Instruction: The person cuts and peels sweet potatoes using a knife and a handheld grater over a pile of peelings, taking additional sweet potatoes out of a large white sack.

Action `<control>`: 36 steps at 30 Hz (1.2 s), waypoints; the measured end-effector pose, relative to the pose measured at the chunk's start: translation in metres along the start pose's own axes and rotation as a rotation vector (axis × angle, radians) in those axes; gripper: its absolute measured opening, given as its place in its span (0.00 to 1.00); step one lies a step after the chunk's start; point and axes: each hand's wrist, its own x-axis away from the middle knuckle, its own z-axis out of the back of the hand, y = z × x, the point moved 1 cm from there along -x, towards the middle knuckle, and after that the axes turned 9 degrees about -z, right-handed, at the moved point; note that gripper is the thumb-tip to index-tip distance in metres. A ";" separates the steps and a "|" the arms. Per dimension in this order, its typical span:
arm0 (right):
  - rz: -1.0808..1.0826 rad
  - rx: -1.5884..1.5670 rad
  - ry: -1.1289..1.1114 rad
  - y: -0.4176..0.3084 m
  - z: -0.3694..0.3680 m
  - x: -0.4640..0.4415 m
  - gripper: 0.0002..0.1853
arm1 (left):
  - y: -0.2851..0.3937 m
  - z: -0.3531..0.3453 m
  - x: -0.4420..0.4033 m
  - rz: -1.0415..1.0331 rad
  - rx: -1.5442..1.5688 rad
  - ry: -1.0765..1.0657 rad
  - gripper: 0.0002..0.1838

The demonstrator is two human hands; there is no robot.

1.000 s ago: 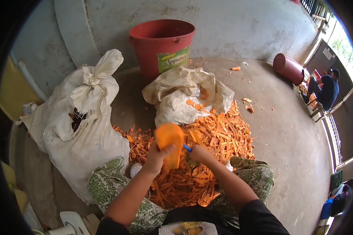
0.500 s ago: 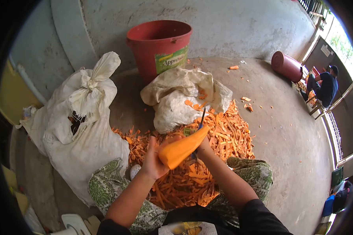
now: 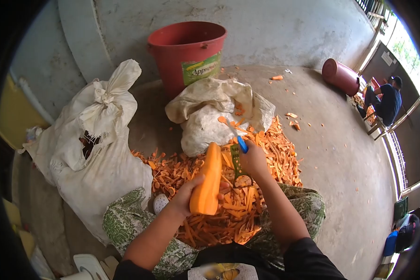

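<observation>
My left hand (image 3: 187, 192) is wrapped around a large, peeled orange carrot (image 3: 209, 179). Its broad cut end faces me and its narrow end points away. To the right, my right hand (image 3: 255, 158) grips a knife with a blue handle (image 3: 242, 144), its thin blade angled up and to the left, apart from the carrot. Beside that hand is a flat green piece (image 3: 236, 158) with a dark loop below; whether the hand holds it too I cannot tell. Beneath both hands spreads a heap of orange peelings (image 3: 247, 205) between my legs.
A crumpled whitish sack (image 3: 203, 128) lies behind the peelings, with a red tub (image 3: 186, 60) beyond it. On the left stands a full, tied white sack (image 3: 102, 172) with a torn hole. Far right, a seated person (image 3: 387, 102) is near a tipped dark-red barrel (image 3: 339, 77).
The carrot has swung from slanting right to nearly upright in my left hand. My right hand has drawn away from the carrot and raised the knife, which now tilts left.
</observation>
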 end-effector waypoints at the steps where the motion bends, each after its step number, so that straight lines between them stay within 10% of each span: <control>1: 0.087 0.067 -0.043 -0.005 0.005 0.008 0.11 | 0.005 0.002 -0.002 -0.057 0.032 0.005 0.31; 13: 0.224 0.456 -0.387 -0.016 0.005 0.060 0.13 | 0.020 0.013 -0.014 -0.071 0.141 0.243 0.29; 36: -0.208 0.359 -0.108 0.061 -0.002 -0.038 0.13 | 0.009 0.003 0.006 0.121 0.067 0.105 0.28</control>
